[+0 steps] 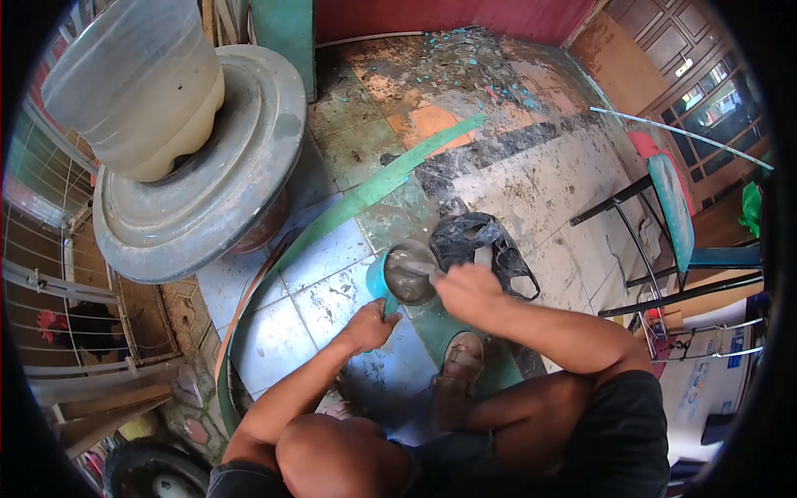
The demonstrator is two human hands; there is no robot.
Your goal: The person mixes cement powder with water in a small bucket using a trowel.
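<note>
My left hand (369, 326) is closed round the handle of a teal dipper (377, 279), holding it low over the tiles. Wet grey paste (408, 286), like mixed cement, lies in the dipper. Above its right side, my right hand (467, 292) is closed on a grey-coated tool (422, 267) that dips into the paste. The tool's exact kind is hard to make out under the coating. A crumpled black plastic bag (465, 236) lies open on the floor just beyond my right hand, with something greyish inside.
A large round grey basin (282, 149) with a cloudy plastic container (141, 91) stands at upper left. A green strip (390, 176) crosses the dirty tiles. Rubble (469, 62) lies at the back, a chair (671, 207) at right. A rooster (83, 325) is behind wire at left.
</note>
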